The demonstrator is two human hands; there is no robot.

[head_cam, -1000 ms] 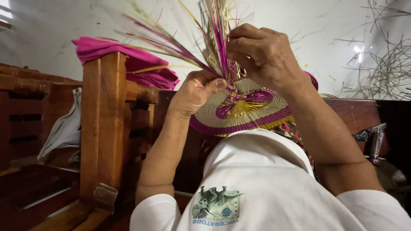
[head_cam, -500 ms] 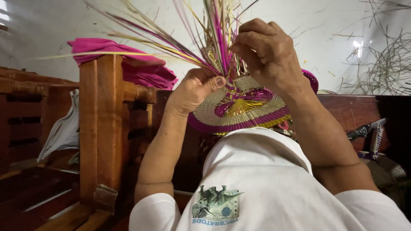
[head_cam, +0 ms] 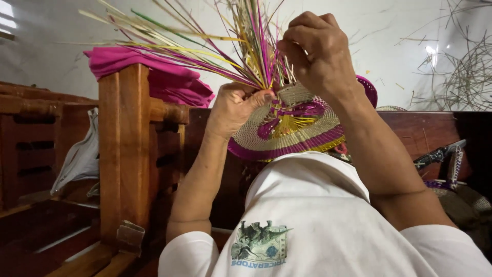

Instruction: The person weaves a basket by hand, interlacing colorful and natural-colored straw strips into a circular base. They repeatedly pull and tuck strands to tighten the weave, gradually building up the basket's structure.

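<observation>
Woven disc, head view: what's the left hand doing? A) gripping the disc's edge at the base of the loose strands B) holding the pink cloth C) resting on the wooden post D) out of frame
A: the left hand grips the rim of the woven disc at the base of the loose strands, while the right hand works the strands above.

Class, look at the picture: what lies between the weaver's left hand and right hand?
In the head view, a bundle of loose straw strands rises between the left hand and right hand, above the woven disc.
</observation>
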